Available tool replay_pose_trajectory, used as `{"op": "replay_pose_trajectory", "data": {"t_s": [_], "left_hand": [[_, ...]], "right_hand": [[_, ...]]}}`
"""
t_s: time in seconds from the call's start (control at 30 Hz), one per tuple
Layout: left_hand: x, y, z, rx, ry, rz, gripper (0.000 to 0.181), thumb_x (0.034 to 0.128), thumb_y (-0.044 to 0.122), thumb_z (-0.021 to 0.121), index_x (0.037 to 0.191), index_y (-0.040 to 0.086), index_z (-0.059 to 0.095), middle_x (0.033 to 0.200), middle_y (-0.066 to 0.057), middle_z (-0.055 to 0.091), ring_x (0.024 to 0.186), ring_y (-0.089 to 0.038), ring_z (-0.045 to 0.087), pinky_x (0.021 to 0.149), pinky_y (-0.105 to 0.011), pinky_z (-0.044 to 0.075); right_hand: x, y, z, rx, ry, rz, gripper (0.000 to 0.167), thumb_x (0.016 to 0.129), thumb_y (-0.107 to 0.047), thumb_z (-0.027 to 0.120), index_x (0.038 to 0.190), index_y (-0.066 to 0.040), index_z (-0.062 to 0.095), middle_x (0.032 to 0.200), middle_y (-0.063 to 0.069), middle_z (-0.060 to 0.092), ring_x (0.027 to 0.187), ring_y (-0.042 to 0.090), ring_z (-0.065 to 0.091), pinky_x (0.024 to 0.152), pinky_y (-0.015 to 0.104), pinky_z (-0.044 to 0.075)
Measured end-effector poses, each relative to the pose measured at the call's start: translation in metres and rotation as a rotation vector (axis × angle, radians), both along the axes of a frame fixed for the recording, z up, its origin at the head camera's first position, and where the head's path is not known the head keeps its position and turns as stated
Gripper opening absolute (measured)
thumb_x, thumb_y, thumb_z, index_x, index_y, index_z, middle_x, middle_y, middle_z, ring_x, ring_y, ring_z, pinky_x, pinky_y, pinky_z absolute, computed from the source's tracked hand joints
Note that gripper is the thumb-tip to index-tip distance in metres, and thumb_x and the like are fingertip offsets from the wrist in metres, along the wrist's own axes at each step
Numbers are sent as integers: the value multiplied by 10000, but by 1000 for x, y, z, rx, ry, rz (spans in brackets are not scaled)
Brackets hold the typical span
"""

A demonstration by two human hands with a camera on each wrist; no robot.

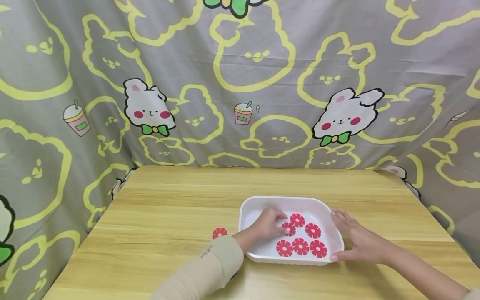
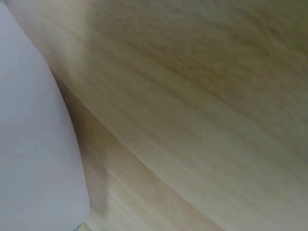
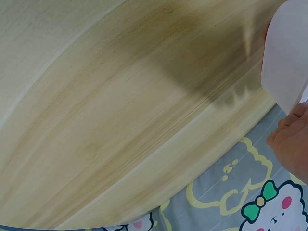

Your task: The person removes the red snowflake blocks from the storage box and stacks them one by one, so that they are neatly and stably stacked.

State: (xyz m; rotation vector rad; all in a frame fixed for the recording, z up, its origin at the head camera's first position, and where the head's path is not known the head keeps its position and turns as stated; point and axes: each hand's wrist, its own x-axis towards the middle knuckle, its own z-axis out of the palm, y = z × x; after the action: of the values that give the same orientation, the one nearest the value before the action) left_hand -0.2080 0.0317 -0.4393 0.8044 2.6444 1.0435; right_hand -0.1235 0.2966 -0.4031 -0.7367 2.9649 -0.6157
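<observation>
Inside a white tray [image 1: 288,261] on a wood-grain tabletop [image 1: 161,208], a person's left hand [image 1: 268,223] reaches down with bent fingers, its thumb at a red notched disc [image 1: 292,227]; whether it pinches the piece cannot be told. The right hand [image 1: 360,243] is spread against the tray's right end, thumb at the near corner, fingers at the far one. Six red discs lie in the tray: three side by side along the near wall, one toward the right, one near the far wall, and the one at the thumb, the last two so close that they seem to touch. A further disc [image 1: 218,231] lies outside, on the wood left of the tray, just beyond the left sleeve [image 1: 206,266].

Thin, flat pieces may prove hard to lift, and a fingertip could nudge one over its neighbor. The left forearm crosses the tray's left rim, and leaning on it might shift or tip the tray; a backward sweep of the sleeve could drag the outlying disc. Bare wood stretches left, right and behind the tray, well short of the far edge, where a cartoon-print curtain [image 1: 206,50] hangs.
</observation>
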Motion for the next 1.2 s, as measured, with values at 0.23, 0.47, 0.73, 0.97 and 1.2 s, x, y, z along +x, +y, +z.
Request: {"op": "replay_pose_trajectory", "data": {"t_s": [0.23,0.47,0.73,0.97,1.2], "left_hand": [[-1,0,-3,-68,9,-9,286,702,117,790,957,26,698,900,-36,605,836,-101,507,818,-192,444],[0,-1,-5,-77,23,-25,241,719,122,780,928,24,710,844,-21,585,781,-77,462,779,-179,423],[0,-1,-3,-115,54,-34,186,751,106,753,925,49,721,838,-4,602,781,-61,468,780,-162,424],[1,-1,-2,-157,96,-56,150,780,96,721,923,52,723,829,4,607,782,-62,485,779,-153,432],[2,-2,0,-138,84,-54,170,799,122,709,939,28,712,853,-28,648,790,-86,527,770,-155,457]], "right_hand": [[0,2,-2,-6,11,7,1078,674,-516,749,1414,90,251,1437,338,266,1402,416,117,931,-48,-100],[1,2,-5,-21,50,27,1065,686,-510,743,1407,103,254,1410,364,285,1303,-136,-160,946,-46,-104],[2,2,-4,-31,23,18,1066,692,-511,739,1418,89,238,1421,360,270,1446,186,-35,941,-51,-99],[2,1,-4,-31,32,36,1066,696,-508,737,1416,95,233,1412,370,274,1291,-161,-158,943,-52,-101],[2,1,-3,-42,12,21,1064,689,-503,744,1414,94,244,1422,357,272,1436,127,-70,938,-57,-90]]}}
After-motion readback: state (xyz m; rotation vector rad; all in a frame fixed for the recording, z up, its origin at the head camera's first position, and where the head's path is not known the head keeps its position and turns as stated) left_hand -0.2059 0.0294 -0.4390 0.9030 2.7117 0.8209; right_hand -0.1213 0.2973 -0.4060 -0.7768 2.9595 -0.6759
